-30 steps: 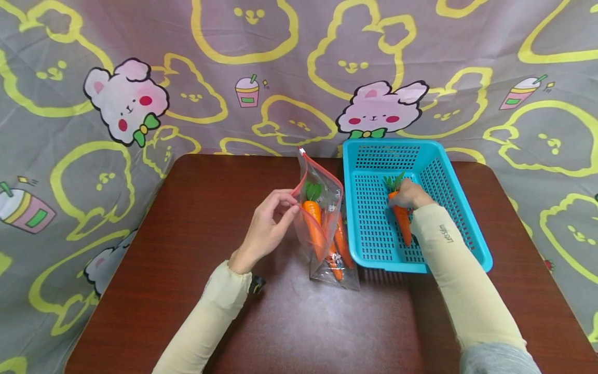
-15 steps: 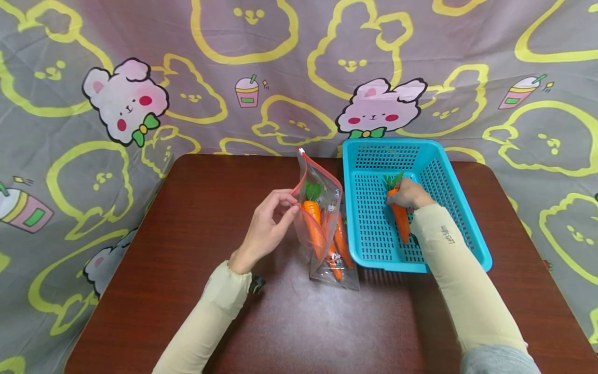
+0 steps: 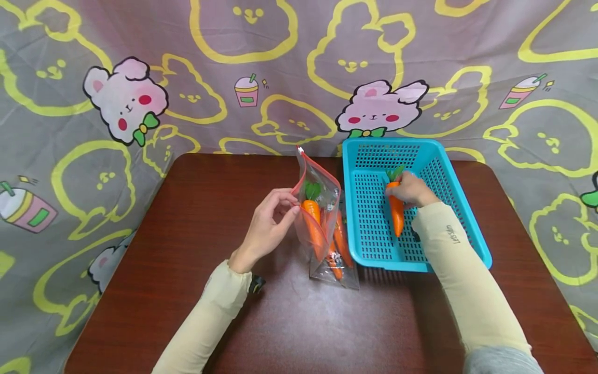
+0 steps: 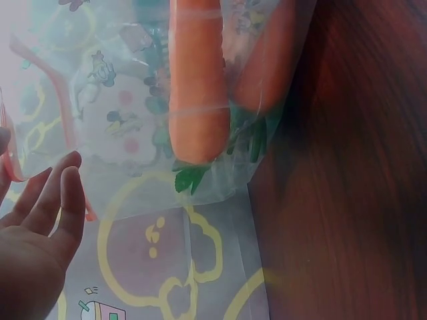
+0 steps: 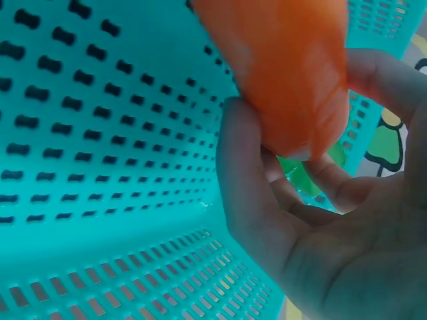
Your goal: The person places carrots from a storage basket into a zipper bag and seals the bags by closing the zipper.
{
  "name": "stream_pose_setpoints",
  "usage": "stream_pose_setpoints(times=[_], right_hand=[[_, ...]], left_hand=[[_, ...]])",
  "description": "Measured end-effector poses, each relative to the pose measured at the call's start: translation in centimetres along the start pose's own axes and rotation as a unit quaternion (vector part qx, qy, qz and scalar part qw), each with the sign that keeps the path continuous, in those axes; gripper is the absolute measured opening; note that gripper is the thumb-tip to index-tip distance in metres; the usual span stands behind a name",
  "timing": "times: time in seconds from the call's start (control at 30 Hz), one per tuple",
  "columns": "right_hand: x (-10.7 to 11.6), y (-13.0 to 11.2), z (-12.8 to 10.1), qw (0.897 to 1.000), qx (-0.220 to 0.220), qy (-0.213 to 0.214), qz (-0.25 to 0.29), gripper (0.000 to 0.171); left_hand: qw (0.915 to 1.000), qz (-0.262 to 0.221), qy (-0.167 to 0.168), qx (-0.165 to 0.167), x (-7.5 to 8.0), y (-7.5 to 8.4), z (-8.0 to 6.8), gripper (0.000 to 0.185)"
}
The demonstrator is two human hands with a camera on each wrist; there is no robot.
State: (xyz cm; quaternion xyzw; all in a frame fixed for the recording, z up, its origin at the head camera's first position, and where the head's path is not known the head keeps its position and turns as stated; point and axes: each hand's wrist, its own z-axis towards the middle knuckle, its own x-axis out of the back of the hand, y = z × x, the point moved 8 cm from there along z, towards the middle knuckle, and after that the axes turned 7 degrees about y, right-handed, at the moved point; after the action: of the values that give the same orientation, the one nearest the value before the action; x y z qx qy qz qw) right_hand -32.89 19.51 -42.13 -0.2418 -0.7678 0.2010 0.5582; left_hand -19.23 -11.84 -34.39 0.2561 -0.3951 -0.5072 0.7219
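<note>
My left hand [image 3: 273, 218] pinches the red-edged mouth of a clear zip bag [image 3: 306, 239] and holds it apart. Inside the bag stand several orange carrots, the nearest carrot [image 3: 312, 218] with its green leaves up by the opening. In the left wrist view the carrot [image 4: 199, 87] shows through the printed plastic. Over in the blue-green basket [image 3: 369, 262], my right hand [image 3: 411, 189] grips another carrot [image 3: 396, 215] by its leafy end, tip pointing toward me. The right wrist view has thumb and fingers around the thick end of this carrot [image 5: 287, 73].
The basket stands at the back right of the brown wooden table [image 3: 210, 208], just right of the bag. A patterned cloth [image 3: 280, 62] hangs close behind the table. A dark strap [image 3: 257, 284] is on the left wrist.
My right hand has raised its carrot slightly in the basket, and the carrot's tip has swung left and away from me. The left hand and bag hold nearly still.
</note>
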Motion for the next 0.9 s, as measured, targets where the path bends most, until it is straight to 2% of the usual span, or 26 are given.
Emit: stream_pose_setpoints(times=[0.23,0.67,0.9], right_hand=[[0.5,-0.6,-0.3,1.000,0.008,0.005,0.026,0.052],[1.4,-1.4,-1.0,0.998,0.008,0.017,0.053,0.064],[1.7,-1.8,-1.1,0.998,0.013,0.027,0.063,0.065]], left_hand=[[0.9998,0.005,-0.005,-0.020,0.3,3.1,0.4,0.020],[0.9993,0.003,-0.002,-0.038,0.2,3.3,0.3,0.026],[0.9995,0.005,-0.006,-0.031,0.2,3.4,0.3,0.025]])
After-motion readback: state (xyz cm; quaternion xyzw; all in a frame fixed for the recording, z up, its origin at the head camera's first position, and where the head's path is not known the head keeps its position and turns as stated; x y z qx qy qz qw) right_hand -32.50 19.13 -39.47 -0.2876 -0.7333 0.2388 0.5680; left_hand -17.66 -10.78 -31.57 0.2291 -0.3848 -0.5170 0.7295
